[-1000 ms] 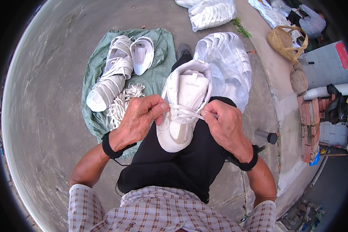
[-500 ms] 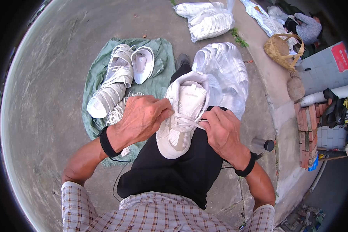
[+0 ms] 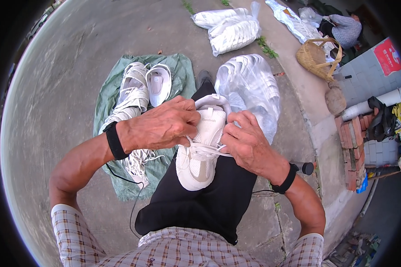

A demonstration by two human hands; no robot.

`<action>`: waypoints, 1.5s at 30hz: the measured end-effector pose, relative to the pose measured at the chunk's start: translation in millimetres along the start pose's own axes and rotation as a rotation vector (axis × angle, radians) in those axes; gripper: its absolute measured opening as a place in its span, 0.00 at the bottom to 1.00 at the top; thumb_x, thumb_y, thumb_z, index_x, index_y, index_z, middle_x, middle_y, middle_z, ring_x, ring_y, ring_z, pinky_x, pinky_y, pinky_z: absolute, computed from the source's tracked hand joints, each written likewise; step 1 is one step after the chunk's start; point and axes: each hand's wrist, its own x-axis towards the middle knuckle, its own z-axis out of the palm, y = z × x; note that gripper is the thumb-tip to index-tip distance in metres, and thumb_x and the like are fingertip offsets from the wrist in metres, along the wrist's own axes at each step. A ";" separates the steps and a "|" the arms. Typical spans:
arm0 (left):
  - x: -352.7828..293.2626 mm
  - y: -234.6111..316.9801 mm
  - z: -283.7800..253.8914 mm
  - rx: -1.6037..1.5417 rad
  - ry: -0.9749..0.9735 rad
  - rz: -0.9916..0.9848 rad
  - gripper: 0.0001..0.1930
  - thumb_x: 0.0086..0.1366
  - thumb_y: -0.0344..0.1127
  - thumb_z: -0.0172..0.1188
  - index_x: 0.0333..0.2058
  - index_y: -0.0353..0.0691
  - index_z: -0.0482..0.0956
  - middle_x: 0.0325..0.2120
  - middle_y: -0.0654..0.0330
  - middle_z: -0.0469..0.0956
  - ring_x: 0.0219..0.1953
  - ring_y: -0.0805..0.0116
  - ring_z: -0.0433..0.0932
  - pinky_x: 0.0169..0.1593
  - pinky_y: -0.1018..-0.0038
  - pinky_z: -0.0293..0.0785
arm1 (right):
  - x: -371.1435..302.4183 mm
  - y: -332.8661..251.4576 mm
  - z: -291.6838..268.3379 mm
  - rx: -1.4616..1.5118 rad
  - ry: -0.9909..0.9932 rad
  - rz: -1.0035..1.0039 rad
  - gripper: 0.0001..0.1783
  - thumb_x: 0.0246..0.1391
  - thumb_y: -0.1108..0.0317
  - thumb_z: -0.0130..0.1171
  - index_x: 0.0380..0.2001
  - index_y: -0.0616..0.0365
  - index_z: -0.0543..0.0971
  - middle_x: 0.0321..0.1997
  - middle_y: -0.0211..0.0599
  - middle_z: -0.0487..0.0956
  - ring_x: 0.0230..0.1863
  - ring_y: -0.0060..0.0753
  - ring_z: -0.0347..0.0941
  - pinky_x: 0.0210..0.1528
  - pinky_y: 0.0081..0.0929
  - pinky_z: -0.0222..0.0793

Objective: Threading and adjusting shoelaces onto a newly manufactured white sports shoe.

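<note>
A white and beige sneaker [image 3: 196,173] rests on my lap over black trousers, its toe toward me and its tongue upright. White shoelace [image 3: 205,150] crosses the front of it, partly threaded. At the shoe's left side my left hand [image 3: 171,123] is closed in a pinch, with a bit of lace showing below its fingers; the fingertips are partly hidden. On the other side my right hand [image 3: 250,144] pinches a lace strand that runs across the shoe. Each wrist wears a black band.
On the left, a green sheet [image 3: 180,66] bears several white shoes [image 3: 159,84] and a bundle of loose laces [image 3: 140,164]. Clear bags of white shoe parts [image 3: 249,82] lie ahead. Rightward are a dark bottle [image 3: 306,168], a wicker basket [image 3: 314,55], stacked bricks [image 3: 349,151] and another person [image 3: 345,31].
My left hand has moved up and inward over the shoe's side, its elbow swinging outward. The right hand has shifted slightly left and down. The shoe sits a little lower and left in view.
</note>
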 end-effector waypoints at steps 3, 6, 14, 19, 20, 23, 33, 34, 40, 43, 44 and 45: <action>-1.2 4.4 -1.5 -0.069 0.010 0.018 0.13 0.48 0.35 0.74 0.32 0.37 0.85 0.36 0.61 0.75 0.47 0.59 0.73 0.56 0.62 0.68 | -1.9 1.0 -1.7 0.096 -0.039 0.004 0.13 0.44 0.71 0.70 0.31 0.63 0.77 0.39 0.41 0.73 0.55 0.46 0.70 0.61 0.46 0.61; -7.3 5.1 3.6 -0.104 0.057 0.007 0.10 0.48 0.32 0.73 0.30 0.37 0.85 0.36 0.62 0.75 0.49 0.60 0.73 0.56 0.62 0.68 | -9.1 6.8 11.5 0.158 -0.040 0.008 0.11 0.45 0.70 0.70 0.31 0.62 0.78 0.39 0.39 0.72 0.53 0.45 0.69 0.58 0.45 0.61; -3.7 -1.9 7.5 -0.033 0.091 0.107 0.04 0.52 0.32 0.70 0.25 0.41 0.83 0.31 0.65 0.74 0.45 0.64 0.70 0.53 0.62 0.61 | 1.9 -5.6 9.2 0.158 -0.129 0.174 0.06 0.52 0.69 0.65 0.28 0.60 0.81 0.35 0.39 0.72 0.47 0.42 0.68 0.54 0.41 0.59; 6.0 3.3 21.1 -0.076 0.068 -0.060 0.06 0.54 0.37 0.65 0.23 0.42 0.82 0.28 0.64 0.73 0.41 0.61 0.68 0.46 0.61 0.59 | 6.5 -4.9 12.0 0.177 -0.163 0.220 0.05 0.51 0.70 0.64 0.25 0.60 0.81 0.33 0.37 0.73 0.48 0.42 0.68 0.53 0.40 0.58; 7.1 1.9 29.4 -0.056 0.079 -0.113 0.07 0.54 0.38 0.65 0.23 0.42 0.81 0.27 0.63 0.73 0.41 0.61 0.68 0.46 0.61 0.59 | 5.4 -4.2 16.2 0.194 -0.139 0.236 0.05 0.50 0.70 0.64 0.25 0.59 0.80 0.33 0.37 0.73 0.47 0.42 0.68 0.53 0.40 0.58; 5.6 2.5 32.5 -0.222 0.105 -0.216 0.07 0.55 0.38 0.67 0.25 0.43 0.79 0.28 0.62 0.73 0.42 0.61 0.68 0.45 0.62 0.59 | 0.1 -4.6 22.2 0.203 -0.109 0.286 0.05 0.50 0.70 0.63 0.24 0.58 0.80 0.33 0.36 0.74 0.47 0.42 0.68 0.53 0.40 0.57; 2.4 -2.1 30.6 -0.347 0.108 -0.202 0.13 0.66 0.46 0.64 0.31 0.44 0.79 0.31 0.60 0.73 0.42 0.58 0.68 0.46 0.61 0.59 | -4.5 -5.4 27.3 0.299 0.031 0.339 0.03 0.52 0.72 0.59 0.26 0.56 0.76 0.34 0.35 0.74 0.46 0.43 0.67 0.49 0.40 0.58; 2.5 -0.9 31.0 -0.320 0.122 -0.191 0.13 0.67 0.47 0.63 0.31 0.44 0.79 0.32 0.60 0.73 0.43 0.58 0.67 0.46 0.61 0.59 | -5.1 -5.9 27.6 0.294 0.045 0.345 0.03 0.52 0.72 0.60 0.26 0.56 0.76 0.34 0.35 0.74 0.46 0.43 0.68 0.49 0.40 0.59; -0.3 2.5 43.9 -0.402 0.207 -0.269 0.18 0.70 0.52 0.60 0.34 0.41 0.81 0.35 0.56 0.73 0.44 0.56 0.68 0.51 0.59 0.61 | -11.9 -10.9 33.2 0.393 0.159 0.361 0.03 0.51 0.73 0.62 0.29 0.58 0.77 0.35 0.37 0.75 0.46 0.46 0.69 0.50 0.40 0.63; -2.1 5.5 36.2 -0.353 0.169 -0.173 0.15 0.67 0.47 0.62 0.35 0.39 0.82 0.36 0.56 0.74 0.45 0.57 0.68 0.51 0.59 0.61 | -16.2 -8.3 38.3 0.413 0.171 0.366 0.06 0.53 0.71 0.63 0.29 0.60 0.76 0.34 0.39 0.74 0.45 0.46 0.68 0.51 0.39 0.65; -2.1 6.3 33.8 -0.379 0.158 -0.178 0.15 0.67 0.47 0.62 0.35 0.39 0.82 0.36 0.56 0.74 0.45 0.57 0.68 0.51 0.59 0.61 | -17.5 -8.9 39.1 0.427 0.157 0.387 0.06 0.53 0.71 0.63 0.29 0.60 0.76 0.34 0.39 0.74 0.45 0.46 0.68 0.51 0.39 0.65; -0.8 2.2 27.0 -0.330 0.129 -0.140 0.13 0.65 0.44 0.64 0.35 0.38 0.82 0.36 0.56 0.74 0.46 0.57 0.69 0.51 0.60 0.62 | -13.8 -4.8 39.3 0.421 0.184 0.365 0.05 0.53 0.72 0.62 0.30 0.60 0.76 0.34 0.40 0.74 0.46 0.47 0.68 0.51 0.41 0.65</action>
